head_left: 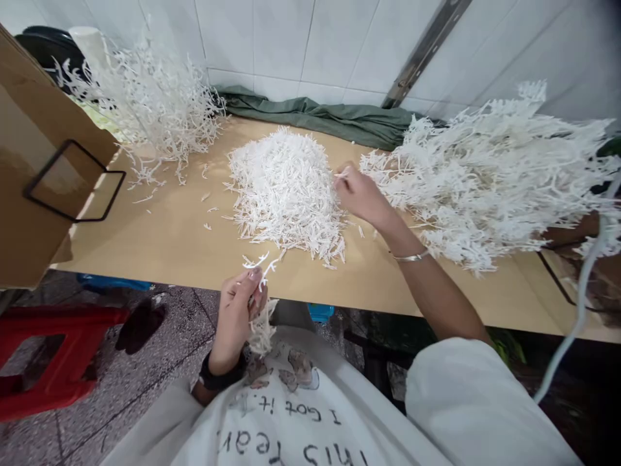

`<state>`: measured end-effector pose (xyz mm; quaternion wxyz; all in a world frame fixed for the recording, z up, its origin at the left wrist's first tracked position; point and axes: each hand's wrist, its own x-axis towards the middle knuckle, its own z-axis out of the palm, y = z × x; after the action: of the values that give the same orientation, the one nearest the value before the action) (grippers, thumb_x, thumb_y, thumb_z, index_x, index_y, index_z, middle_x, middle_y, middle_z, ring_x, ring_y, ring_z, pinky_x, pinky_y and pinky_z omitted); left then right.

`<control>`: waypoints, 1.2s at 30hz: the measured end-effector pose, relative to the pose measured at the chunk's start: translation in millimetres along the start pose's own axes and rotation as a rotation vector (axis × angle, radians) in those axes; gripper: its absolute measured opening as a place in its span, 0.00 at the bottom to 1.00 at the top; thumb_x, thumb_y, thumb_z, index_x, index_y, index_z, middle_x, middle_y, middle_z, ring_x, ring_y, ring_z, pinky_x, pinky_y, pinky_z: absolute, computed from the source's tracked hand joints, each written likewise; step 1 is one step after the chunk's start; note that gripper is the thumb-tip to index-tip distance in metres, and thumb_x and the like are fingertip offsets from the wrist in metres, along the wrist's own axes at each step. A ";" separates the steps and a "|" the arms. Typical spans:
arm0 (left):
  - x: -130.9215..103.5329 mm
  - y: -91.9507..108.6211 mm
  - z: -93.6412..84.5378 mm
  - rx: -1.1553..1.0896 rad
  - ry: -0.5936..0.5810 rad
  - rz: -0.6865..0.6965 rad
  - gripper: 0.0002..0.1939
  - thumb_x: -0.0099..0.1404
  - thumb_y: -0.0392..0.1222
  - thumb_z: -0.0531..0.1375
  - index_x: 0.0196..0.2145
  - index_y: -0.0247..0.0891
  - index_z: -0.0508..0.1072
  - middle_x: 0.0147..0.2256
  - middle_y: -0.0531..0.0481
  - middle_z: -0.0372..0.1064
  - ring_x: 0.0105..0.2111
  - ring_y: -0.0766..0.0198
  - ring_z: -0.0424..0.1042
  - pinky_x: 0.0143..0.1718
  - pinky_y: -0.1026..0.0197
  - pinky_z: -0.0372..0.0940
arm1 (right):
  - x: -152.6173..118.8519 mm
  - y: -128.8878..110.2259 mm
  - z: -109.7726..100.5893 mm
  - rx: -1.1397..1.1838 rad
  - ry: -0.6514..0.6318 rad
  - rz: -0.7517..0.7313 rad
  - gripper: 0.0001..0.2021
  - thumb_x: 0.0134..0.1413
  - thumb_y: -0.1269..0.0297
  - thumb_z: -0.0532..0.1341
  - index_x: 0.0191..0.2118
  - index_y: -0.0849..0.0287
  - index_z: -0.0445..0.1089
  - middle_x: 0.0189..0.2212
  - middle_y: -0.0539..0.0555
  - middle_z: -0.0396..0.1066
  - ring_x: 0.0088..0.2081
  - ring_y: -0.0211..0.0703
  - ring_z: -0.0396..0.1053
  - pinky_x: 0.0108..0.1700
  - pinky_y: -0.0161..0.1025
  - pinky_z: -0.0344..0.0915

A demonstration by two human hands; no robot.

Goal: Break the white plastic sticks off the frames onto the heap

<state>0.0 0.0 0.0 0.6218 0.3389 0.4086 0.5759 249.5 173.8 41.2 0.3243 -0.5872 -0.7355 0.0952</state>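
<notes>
My left hand (237, 310) is closed round a bunch of white, branching plastic-looking sprigs (262, 327), just in front of the table edge. Thin forked tips poke out past the thumb and part of the bunch hangs below the fingers. My right hand (356, 191) is pinched at the right side of a pile of small white sprig pieces (288, 191). A small white sliver shows at its fingertips; the rest is hidden by the fingers.
White branching sprigs are heaped on the table (179, 252) at left (150, 97) and right (485, 181). A cardboard box (43, 149) and black wire frame (72, 217) are at left. Green cloth (310, 113) lines the wall. A red stool (53, 362) and pale cable (579, 310) are nearby.
</notes>
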 end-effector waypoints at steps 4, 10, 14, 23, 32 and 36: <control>9.3 -9.5 7.9 0.032 -0.123 0.001 0.20 0.66 0.49 0.56 0.20 0.36 0.62 0.14 0.58 0.53 0.14 0.74 0.51 0.17 0.68 0.48 | -26.1 -40.5 21.7 -0.062 0.055 -0.080 0.11 0.55 0.67 0.57 0.44 0.63 0.63 0.44 0.63 0.65 0.46 0.51 0.62 0.49 0.49 0.58; 11.3 -9.7 6.2 0.093 -0.123 0.069 0.16 0.68 0.47 0.54 0.25 0.36 0.68 0.21 0.55 0.63 0.22 0.70 0.63 0.29 0.67 0.59 | -102.7 -90.4 25.1 0.491 -0.341 -0.228 0.18 0.62 0.52 0.51 0.28 0.59 0.63 0.24 0.50 0.64 0.27 0.36 0.61 0.33 0.37 0.58; 12.2 -10.1 2.0 0.136 -0.058 0.147 0.13 0.63 0.50 0.59 0.29 0.38 0.74 0.29 0.51 0.72 0.32 0.65 0.69 0.39 0.64 0.63 | -134.3 -92.3 40.4 0.601 -0.279 -0.237 0.18 0.62 0.50 0.50 0.34 0.59 0.65 0.29 0.53 0.64 0.33 0.39 0.61 0.37 0.39 0.59; 13.7 0.3 9.3 0.196 -0.192 0.246 0.13 0.67 0.48 0.55 0.41 0.40 0.75 0.41 0.47 0.72 0.45 0.61 0.69 0.51 0.60 0.61 | -154.2 -112.8 50.6 0.719 -0.216 -0.163 0.14 0.62 0.59 0.52 0.25 0.57 0.55 0.22 0.48 0.55 0.24 0.35 0.54 0.29 0.34 0.56; 5.9 1.2 7.5 0.566 -0.260 0.351 0.11 0.68 0.43 0.53 0.30 0.36 0.68 0.26 0.53 0.61 0.28 0.67 0.60 0.32 0.65 0.57 | -155.1 -112.2 36.6 0.727 -0.136 -0.091 0.16 0.61 0.60 0.52 0.23 0.58 0.56 0.19 0.47 0.53 0.23 0.34 0.53 0.26 0.34 0.52; 8.8 -5.3 6.8 0.634 -0.235 0.436 0.08 0.69 0.42 0.53 0.43 0.37 0.67 0.32 0.50 0.64 0.32 0.65 0.64 0.35 0.64 0.60 | -154.3 -112.2 39.3 0.779 -0.177 -0.025 0.16 0.63 0.59 0.50 0.24 0.58 0.55 0.19 0.45 0.51 0.21 0.32 0.50 0.25 0.33 0.50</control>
<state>8.5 8.5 -2.8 0.3922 0.6560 0.4107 0.4971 151.9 7.7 13.0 0.4593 -0.4007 -0.6764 0.4134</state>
